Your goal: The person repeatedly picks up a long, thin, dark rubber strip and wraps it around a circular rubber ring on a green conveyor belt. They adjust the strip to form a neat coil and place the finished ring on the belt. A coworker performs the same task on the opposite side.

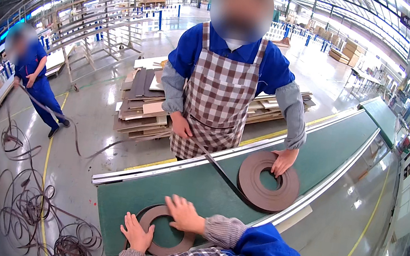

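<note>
A flat roll of brown edge banding strip [187,241] lies on the green conveyor belt [122,200] close to me. My left hand [136,233] rests against the roll's left side, fingers spread. Across its upper rim lies my right hand [184,215], flat and with fingers apart. A dark loose turn of strip shows along the roll's far left edge. Farther right on the belt is a bigger brown roll [247,179]. A co-worker in a checked apron has one hand [285,161] on it, while the other hand [181,125] holds the strip [217,168] leading off it.
Tangled brown strip [27,202] covers the floor at left. A second person [41,72] stands there holding a strip that trails toward the co-worker. Stacked boards [140,100] lie behind the co-worker, with metal racks [99,22] beyond. A white rail [128,177] edges the belt.
</note>
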Available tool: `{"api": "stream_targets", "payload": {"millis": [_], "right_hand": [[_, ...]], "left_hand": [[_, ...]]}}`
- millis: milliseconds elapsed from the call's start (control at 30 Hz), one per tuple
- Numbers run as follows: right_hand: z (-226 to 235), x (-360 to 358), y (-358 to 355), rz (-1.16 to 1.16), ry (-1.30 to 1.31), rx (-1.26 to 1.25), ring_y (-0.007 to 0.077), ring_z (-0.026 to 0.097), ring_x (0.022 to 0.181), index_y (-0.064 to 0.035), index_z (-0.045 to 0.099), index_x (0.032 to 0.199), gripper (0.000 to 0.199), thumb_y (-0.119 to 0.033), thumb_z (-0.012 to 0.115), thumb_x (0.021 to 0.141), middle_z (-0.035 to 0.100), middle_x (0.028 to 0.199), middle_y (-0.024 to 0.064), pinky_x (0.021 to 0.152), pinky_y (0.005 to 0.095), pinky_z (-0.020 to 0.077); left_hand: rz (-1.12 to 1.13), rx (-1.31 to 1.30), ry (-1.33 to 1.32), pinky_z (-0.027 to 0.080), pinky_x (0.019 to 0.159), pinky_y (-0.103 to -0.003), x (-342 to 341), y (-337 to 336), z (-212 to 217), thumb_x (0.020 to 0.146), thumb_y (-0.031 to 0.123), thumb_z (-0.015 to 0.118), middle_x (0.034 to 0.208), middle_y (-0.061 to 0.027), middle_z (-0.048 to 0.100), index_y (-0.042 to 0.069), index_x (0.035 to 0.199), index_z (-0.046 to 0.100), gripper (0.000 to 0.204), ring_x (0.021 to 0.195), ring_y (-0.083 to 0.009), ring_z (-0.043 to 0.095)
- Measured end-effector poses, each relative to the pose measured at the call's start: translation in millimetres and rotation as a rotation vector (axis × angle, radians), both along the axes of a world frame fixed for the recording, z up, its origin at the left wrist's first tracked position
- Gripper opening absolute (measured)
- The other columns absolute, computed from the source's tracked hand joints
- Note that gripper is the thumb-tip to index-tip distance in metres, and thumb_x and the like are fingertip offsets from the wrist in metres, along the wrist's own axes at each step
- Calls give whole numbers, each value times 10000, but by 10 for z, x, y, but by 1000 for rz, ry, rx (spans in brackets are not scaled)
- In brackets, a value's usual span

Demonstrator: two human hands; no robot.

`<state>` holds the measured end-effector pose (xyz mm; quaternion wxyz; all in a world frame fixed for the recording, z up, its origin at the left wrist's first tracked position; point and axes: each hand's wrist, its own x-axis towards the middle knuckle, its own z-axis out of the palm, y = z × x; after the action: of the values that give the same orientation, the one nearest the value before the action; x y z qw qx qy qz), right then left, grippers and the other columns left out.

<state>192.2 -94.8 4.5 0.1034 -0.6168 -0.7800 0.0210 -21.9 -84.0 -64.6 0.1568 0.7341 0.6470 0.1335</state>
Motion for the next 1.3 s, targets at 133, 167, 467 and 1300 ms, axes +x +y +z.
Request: {"api": "stream_targets", "payload": {"millis": [133, 167, 467, 1300], "right_hand": [[-329, -120, 594, 579, 93, 53, 301, 482, 1171, 3, 419, 1333, 870, -287, 824, 620, 508, 1252, 156, 930, 386, 446], [-378, -148, 652, 714, 107, 49, 296, 486, 1163, 4, 436, 1322, 845, -285, 818, 626, 514, 1249, 147, 940, 382, 438], [-412, -272, 752, 810, 64, -38, 245, 509, 1073, -72, 480, 1311, 694, -302, 756, 718, 533, 1100, 89, 869, 385, 440], [-97, 98, 156, -203, -37, -160, 327, 612, 939, 37, 439, 1252, 801, -417, 782, 688, 582, 1033, 212, 758, 398, 517]], "left_hand": [[-36, 111, 24, 197, 1098, -578, 13, -20, -105, 766, 428, 710, 1460, -254, 320, -80, 1282, 430, 776, 1378, -386, 273], [-33, 111, 25, 196, 1103, -569, 10, -57, -89, 762, 439, 710, 1456, -259, 325, -83, 1264, 446, 771, 1381, -387, 271], [90, 260, 70, 370, 834, -464, -22, -622, 178, 711, 544, 720, 1021, -179, 474, -76, 1038, 542, 723, 977, -353, 469], [-45, 284, 250, 358, 838, -437, 31, 178, 39, 739, 475, 701, 976, -132, 510, -2, 954, 567, 540, 947, -300, 494]]}}
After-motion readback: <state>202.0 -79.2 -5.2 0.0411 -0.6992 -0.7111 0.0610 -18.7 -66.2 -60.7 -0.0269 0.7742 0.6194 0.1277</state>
